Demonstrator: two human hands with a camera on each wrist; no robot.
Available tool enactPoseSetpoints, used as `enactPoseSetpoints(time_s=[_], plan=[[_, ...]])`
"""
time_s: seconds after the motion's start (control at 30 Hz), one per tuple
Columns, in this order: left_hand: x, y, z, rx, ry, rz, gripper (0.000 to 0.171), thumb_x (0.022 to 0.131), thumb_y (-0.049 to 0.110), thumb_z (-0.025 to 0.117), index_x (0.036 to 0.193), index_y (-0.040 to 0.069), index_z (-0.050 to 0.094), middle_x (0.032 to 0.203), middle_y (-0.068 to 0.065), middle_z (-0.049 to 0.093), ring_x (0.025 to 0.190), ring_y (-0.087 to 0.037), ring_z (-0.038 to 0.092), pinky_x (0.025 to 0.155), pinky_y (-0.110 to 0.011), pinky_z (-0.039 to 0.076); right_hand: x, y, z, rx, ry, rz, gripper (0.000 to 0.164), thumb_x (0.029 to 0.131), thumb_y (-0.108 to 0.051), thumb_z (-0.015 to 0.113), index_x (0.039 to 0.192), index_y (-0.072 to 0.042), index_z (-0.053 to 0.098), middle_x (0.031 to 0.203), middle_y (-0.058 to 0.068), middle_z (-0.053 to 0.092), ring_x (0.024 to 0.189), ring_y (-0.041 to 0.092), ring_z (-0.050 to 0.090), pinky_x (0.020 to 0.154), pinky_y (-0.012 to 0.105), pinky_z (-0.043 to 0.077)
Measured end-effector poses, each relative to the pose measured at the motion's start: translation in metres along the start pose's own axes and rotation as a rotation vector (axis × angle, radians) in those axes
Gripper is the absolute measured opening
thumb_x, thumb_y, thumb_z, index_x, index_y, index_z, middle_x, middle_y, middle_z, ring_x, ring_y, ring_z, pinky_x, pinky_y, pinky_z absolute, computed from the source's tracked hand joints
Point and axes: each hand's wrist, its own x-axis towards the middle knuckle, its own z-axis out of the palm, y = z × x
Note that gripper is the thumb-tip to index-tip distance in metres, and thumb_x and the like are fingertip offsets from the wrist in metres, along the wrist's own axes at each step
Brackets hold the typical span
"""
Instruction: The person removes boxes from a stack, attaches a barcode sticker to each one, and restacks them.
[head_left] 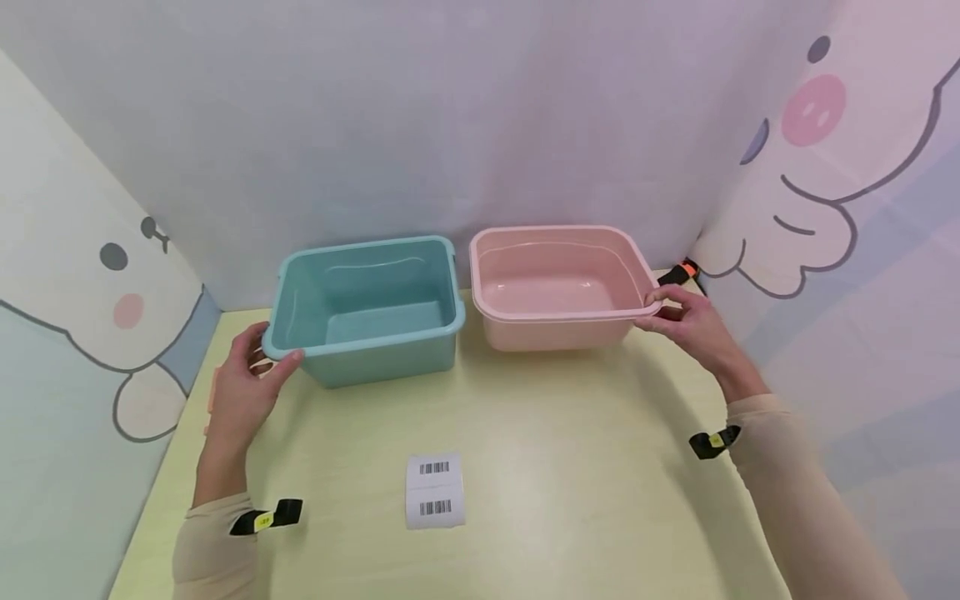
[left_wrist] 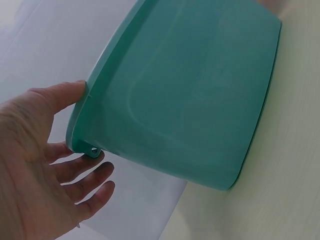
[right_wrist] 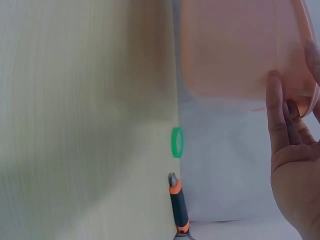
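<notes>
Your left hand (head_left: 243,387) pinches the teal bin (head_left: 367,308) rim, your right hand (head_left: 690,325) the pink bin (head_left: 558,287) rim near the tabletop's far edge; both look light, stiff and slick, so grip under the lips.

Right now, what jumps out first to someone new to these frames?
Two tubs side by side at the back of the yellow table: a teal tub on the left, a pink tub on the right, both seemingly empty. The left hand grips the teal rim, the right hand the pink rim. A barcode label lies near the front.
</notes>
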Motion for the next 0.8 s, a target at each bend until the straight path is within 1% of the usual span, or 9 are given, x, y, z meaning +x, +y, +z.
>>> enactPoseSetpoints(time_s=[0.1,0.2,0.33,0.5,0.6,0.7,0.8], plan=[[-0.001,-0.001,0.0,0.016,-0.001,0.002,0.078,0.102,0.043,0.069,0.166,0.017,0.032,0.157,-0.017,0.048,0.131,-0.032,0.049,0.094,-0.022,0.043,0.001,0.012,0.002,-0.043,-0.038,0.025,0.027,0.091,-0.009,0.084,0.11,-0.004,0.064,0.117,0.002,0.058,0.095,0.005,0.072,0.08,0.02,0.058],[-0.002,-0.001,-0.001,0.022,-0.008,-0.006,0.08,0.102,0.045,0.068,0.167,0.019,0.03,0.16,-0.016,0.046,0.137,-0.037,0.047,0.104,-0.036,0.045,0.002,0.019,0.005,-0.067,-0.053,0.046,0.03,0.091,-0.013,0.085,0.111,-0.004,0.065,0.116,0.002,0.057,0.096,0.007,0.072,0.081,0.021,0.058],[-0.002,0.0,-0.001,0.01,-0.017,-0.001,0.08,0.102,0.045,0.068,0.167,0.018,0.029,0.161,-0.017,0.044,0.141,-0.039,0.044,0.109,-0.045,0.042,0.003,0.024,0.009,-0.071,-0.067,0.076,0.034,0.091,-0.015,0.086,0.114,-0.002,0.064,0.12,0.004,0.054,0.096,0.008,0.071,0.081,0.021,0.058],[-0.002,0.001,-0.001,0.001,-0.024,0.008,0.08,0.102,0.044,0.069,0.167,0.017,0.03,0.161,-0.018,0.044,0.141,-0.039,0.043,0.109,-0.045,0.041,0.003,0.029,0.014,-0.1,-0.082,0.083,0.036,0.092,-0.017,0.085,0.116,-0.002,0.064,0.119,0.004,0.055,0.094,0.009,0.069,0.08,0.02,0.057],[-0.001,0.001,-0.002,-0.005,-0.026,0.006,0.079,0.102,0.043,0.069,0.167,0.018,0.03,0.161,-0.017,0.044,0.141,-0.038,0.044,0.109,-0.041,0.041,0.003,0.027,0.017,-0.129,-0.084,0.085,0.036,0.092,-0.02,0.085,0.115,-0.002,0.064,0.118,0.004,0.056,0.092,0.011,0.069,0.079,0.02,0.056],[0.0,0.0,-0.004,-0.007,-0.028,0.006,0.079,0.102,0.043,0.069,0.167,0.018,0.03,0.161,-0.017,0.045,0.14,-0.038,0.044,0.107,-0.039,0.041,0.005,0.025,0.017,-0.164,-0.089,0.076,0.036,0.093,-0.021,0.084,0.115,-0.002,0.065,0.12,0.007,0.056,0.093,0.013,0.068,0.078,0.02,0.056],[0.001,0.0,-0.006,-0.001,-0.028,0.002,0.079,0.102,0.043,0.069,0.167,0.019,0.03,0.161,-0.017,0.044,0.14,-0.038,0.044,0.108,-0.04,0.041,0.008,0.024,0.019,-0.178,-0.102,0.074,0.036,0.093,-0.022,0.084,0.116,-0.001,0.065,0.121,0.008,0.057,0.098,0.018,0.068,0.079,0.021,0.056]])
